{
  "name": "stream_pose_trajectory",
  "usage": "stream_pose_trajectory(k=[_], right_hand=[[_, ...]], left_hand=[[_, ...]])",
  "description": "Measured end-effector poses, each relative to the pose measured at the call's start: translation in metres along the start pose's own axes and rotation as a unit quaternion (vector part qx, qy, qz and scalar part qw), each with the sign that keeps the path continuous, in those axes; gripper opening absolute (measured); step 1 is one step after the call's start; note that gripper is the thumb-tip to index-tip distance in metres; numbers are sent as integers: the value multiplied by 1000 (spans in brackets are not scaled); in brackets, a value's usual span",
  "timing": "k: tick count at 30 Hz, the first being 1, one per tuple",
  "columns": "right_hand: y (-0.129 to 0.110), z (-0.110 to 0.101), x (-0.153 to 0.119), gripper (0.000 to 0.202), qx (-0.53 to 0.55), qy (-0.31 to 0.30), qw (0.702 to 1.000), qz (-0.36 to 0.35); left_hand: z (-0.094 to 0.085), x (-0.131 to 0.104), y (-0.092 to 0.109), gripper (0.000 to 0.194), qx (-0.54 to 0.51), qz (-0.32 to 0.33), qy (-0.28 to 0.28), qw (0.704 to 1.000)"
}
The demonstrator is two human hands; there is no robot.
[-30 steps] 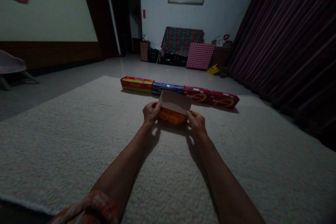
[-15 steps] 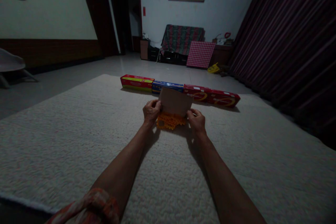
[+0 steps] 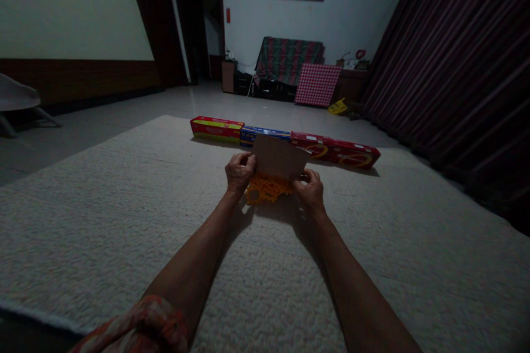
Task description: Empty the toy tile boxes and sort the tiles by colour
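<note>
Between my hands a plain piece of cardboard is held up, tilted, its blank side toward me. My left hand pinches its left edge. On the other side, my right hand grips the lower right corner between thumb and fingers. An orange, lacy, knitted-looking piece hangs or lies right below the cardboard, between the hands; whether it is joined to the cardboard I cannot tell. Behind the cardboard, a blue box is partly hidden.
The boxes form a row on the pale textured mat: a red and green box at left, dark red boxes at right. Farther back stand a cloth-covered cabinet and a checked panel. A chair is at left.
The cardboard has tipped a little and its right side reaches slightly farther right. My right hand's grip has shifted slightly along the corner. The orange piece stays below it.
</note>
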State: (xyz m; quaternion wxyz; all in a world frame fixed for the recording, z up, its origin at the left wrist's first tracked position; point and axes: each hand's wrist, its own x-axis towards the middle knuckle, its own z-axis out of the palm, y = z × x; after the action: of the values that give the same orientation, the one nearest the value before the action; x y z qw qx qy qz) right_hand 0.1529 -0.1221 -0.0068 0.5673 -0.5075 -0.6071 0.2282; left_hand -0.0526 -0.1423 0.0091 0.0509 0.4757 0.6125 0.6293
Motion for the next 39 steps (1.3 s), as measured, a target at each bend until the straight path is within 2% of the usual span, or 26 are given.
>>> stream_pose_trajectory(k=[7, 11, 22, 32, 39], right_hand=[[-4, -4, -1, 29, 29, 26, 999, -34], [-8, -4, -4, 26, 29, 44, 997, -62], [-8, -3, -8, 19, 44, 42, 993, -106], [-5, 1, -3, 22, 2, 50, 996, -77], [-11, -4, -1, 24, 11, 67, 993, -100]], left_hand=[[-1, -4, -4, 21, -52, 60, 23, 997], [-1, -8, -3, 21, -63, 65, 32, 995], [-1, -7, -9, 24, -94, 81, 31, 992], [2, -6, -11, 17, -47, 76, 31, 996], [1, -2, -1, 20, -59, 90, 37, 993]])
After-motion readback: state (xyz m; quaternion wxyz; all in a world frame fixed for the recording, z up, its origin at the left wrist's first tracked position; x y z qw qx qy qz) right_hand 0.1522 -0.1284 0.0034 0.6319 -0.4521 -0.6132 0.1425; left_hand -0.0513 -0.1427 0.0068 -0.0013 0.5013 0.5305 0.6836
